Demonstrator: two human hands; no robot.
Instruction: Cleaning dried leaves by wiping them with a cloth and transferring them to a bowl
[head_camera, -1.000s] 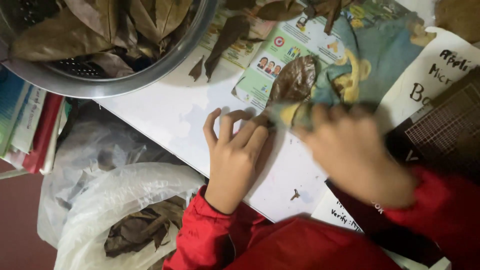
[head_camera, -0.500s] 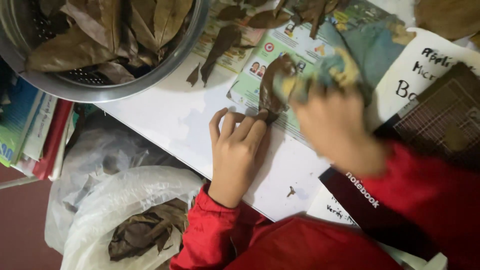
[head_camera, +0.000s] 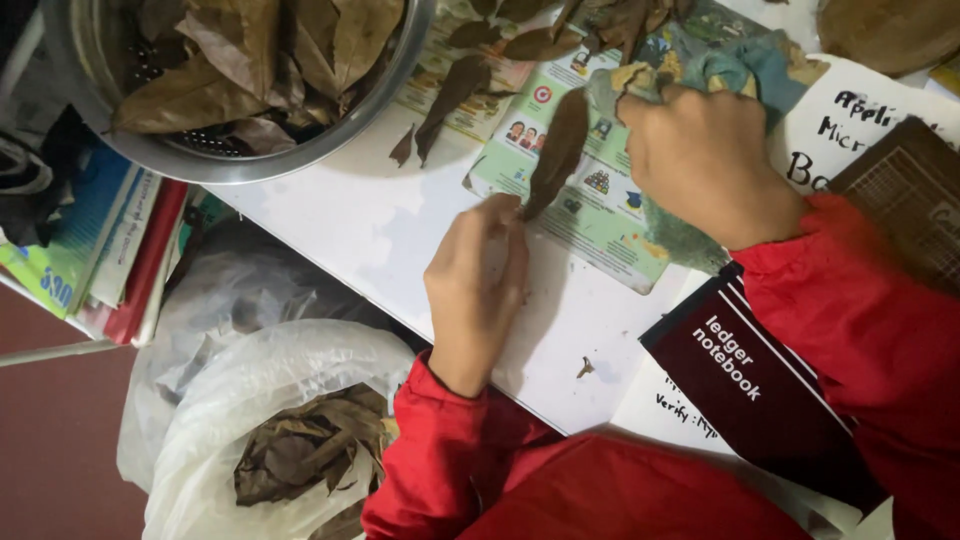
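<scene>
Brown dried leaf (head_camera: 558, 150) flat on printed sheet (head_camera: 600, 215), stem end pinned under left hand (head_camera: 478, 285) fingertips to steady it. Right hand (head_camera: 705, 160) fingers curled tight around bluish-green cloth (head_camera: 740, 70), pressing at leaf tip. Steel colander (head_camera: 300, 160) of leaves near.

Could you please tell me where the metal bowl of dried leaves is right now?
In the head view, the metal bowl sits at the top left on the white table, above the left hand.

Right hand (head_camera: 705, 160) with cloth (head_camera: 735, 70) farther up the leaf (head_camera: 555, 150).
</scene>
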